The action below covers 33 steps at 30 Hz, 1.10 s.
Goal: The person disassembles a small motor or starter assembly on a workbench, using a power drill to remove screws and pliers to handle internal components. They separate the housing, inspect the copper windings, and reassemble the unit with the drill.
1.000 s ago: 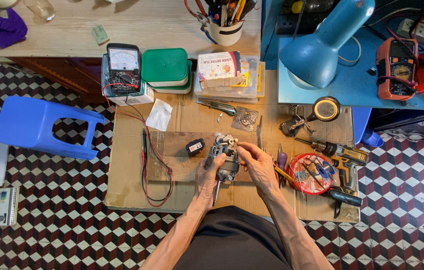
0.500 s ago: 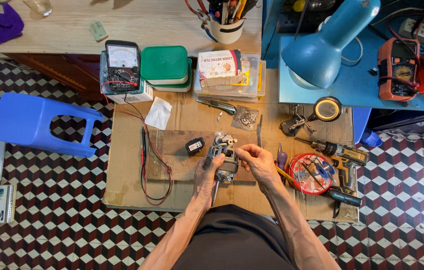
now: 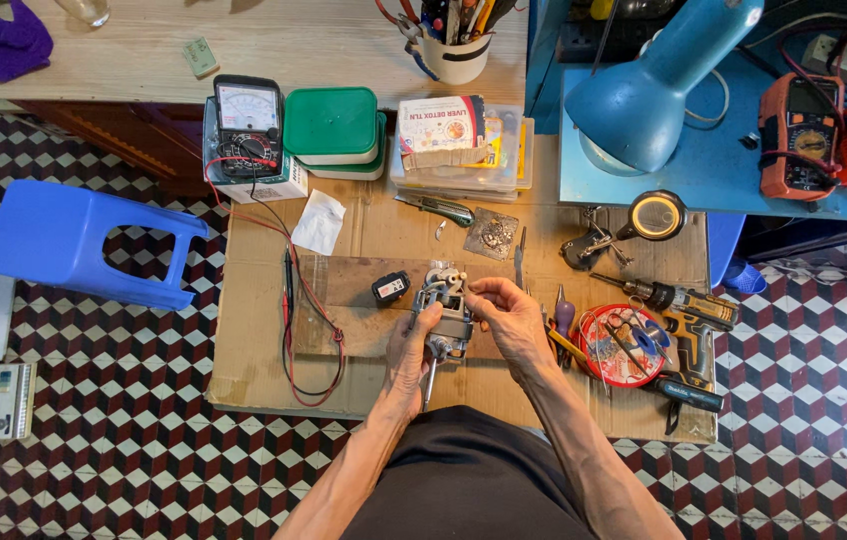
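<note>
Both hands grip a small grey motor (image 3: 447, 312): left hand (image 3: 410, 345) fingers clamped on its body, right hand (image 3: 506, 318) fingers pinching its top; black block (image 3: 391, 288) just left

One view only, head-worn, looking almost straight down from well above. Cardboard-covered surface (image 3: 264, 370) fills mid-frame; checkered floor (image 3: 94, 440) runs along left, right and bottom edges. Forearms enter from bottom centre, left hand (image 3: 412, 345) and right hand (image 3: 506, 318) meeting near the centre. Wooden desk (image 3: 274, 40) and blue lamp (image 3: 644, 95) crowd the upper edge.
</note>
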Motion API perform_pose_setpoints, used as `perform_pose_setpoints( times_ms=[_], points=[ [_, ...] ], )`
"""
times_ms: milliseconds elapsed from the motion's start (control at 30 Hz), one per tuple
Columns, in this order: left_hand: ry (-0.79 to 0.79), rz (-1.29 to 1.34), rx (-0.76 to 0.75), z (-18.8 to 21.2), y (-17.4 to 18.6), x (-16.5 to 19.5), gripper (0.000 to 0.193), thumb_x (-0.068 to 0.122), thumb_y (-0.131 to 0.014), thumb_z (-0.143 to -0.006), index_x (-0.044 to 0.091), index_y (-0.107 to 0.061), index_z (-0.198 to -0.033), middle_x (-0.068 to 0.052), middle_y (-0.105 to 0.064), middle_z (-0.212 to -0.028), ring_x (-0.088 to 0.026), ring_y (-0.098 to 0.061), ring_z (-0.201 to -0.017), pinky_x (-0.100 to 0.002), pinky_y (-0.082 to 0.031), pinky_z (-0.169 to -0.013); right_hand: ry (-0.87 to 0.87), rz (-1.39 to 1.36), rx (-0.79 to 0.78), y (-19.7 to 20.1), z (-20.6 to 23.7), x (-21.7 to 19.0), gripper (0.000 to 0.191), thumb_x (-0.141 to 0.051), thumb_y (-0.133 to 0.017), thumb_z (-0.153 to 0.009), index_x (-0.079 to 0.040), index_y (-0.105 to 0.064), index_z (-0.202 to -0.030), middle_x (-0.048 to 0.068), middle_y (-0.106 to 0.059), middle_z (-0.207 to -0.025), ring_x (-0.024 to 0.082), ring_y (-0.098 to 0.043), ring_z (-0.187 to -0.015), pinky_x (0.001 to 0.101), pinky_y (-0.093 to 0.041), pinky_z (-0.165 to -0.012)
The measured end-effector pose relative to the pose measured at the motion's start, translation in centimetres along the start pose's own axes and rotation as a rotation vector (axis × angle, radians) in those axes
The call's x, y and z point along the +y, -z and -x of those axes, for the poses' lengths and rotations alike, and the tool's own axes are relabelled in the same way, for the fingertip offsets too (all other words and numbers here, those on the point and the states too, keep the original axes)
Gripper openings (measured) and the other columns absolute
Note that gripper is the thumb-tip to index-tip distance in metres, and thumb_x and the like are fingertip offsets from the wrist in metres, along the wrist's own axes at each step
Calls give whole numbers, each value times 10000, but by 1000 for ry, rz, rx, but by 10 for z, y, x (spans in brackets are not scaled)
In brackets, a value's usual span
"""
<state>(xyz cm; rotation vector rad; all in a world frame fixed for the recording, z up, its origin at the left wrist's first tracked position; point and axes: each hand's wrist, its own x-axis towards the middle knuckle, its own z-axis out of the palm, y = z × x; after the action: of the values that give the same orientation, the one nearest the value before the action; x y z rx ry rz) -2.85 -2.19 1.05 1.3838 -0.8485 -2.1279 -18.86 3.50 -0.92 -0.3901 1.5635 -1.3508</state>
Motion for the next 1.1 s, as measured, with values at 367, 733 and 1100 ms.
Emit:
perform_pose_setpoints(
  times_ms=[367, 733, 1100],
  points=[
    [110, -14, -7, -5, 7, -3, 611, 601, -739, -754, 110, -647, -1106, -9, -650, -847, -84, -613, -717, -259, -487, -614, 172, 136, -32, -2, 8, -6, 236, -177, -644, -984, -38, -712, -1163, -4, -682, -896, 68, -593, -812, 226, -485, -720],
    [-30, -24, -29, -7, 7, -7, 690, 558, -788, -741, 40, -575, -1145, -62, -632, -969, -114, -613, -842, -254, -521, -726, 57, -111, 120, -8, 15, -7, 305, -239, -688, -980, -9, -690, -1180, 64, -686, -882, 112, -613, -758, 245, -504, -738],
    [-29, -30, 6, -7, 7, -3, 709, 478, -788, -734, 53, -572, -1258, -71, -644, -1040, -141, -634, -890, -314, -543, -735, -17, -11, 10, 9, 16, 11, 240, -241, -752, -924, -8, -754, -983, -1, -663, -801, 66, -553, -719, 221, -446, -651]
  ],
)
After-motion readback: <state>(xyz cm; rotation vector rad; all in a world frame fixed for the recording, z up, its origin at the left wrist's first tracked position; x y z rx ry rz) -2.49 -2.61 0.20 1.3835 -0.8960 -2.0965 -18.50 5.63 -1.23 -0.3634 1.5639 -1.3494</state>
